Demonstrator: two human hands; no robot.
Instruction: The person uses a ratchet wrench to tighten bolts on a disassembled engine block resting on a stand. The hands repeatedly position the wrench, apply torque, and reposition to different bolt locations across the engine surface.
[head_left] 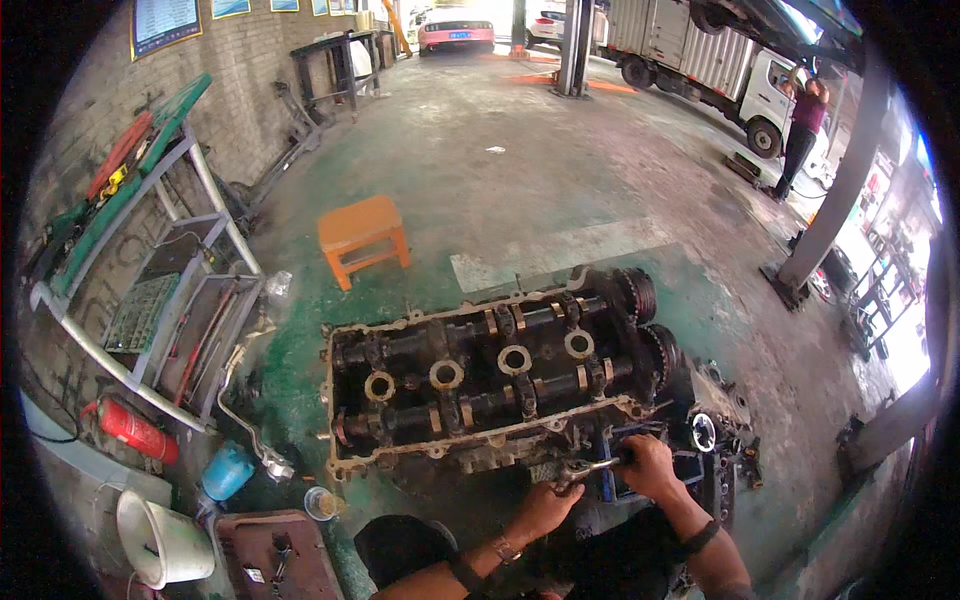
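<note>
A large engine [480,385] with its valve cover off lies in front of me, two dark camshafts running lengthwise and several round ports between them. Timing sprockets [632,295] sit at its right end. Over its near edge, my right hand [650,468] is closed around the dark end of a shiny metal ratchet wrench [598,466]. My left hand [543,510] is closed at the wrench's other end, close to the head. A blue-edged tray [680,468] lies below my right hand. What the tool's head bears on, if anything, is hidden.
An orange stool [360,235] stands beyond the engine. To the left are a metal tool rack [190,250], a red fire extinguisher [138,432], a blue jug [228,470] and a white bucket [165,540]. A lift post [840,180] and a person [803,135] are at the right.
</note>
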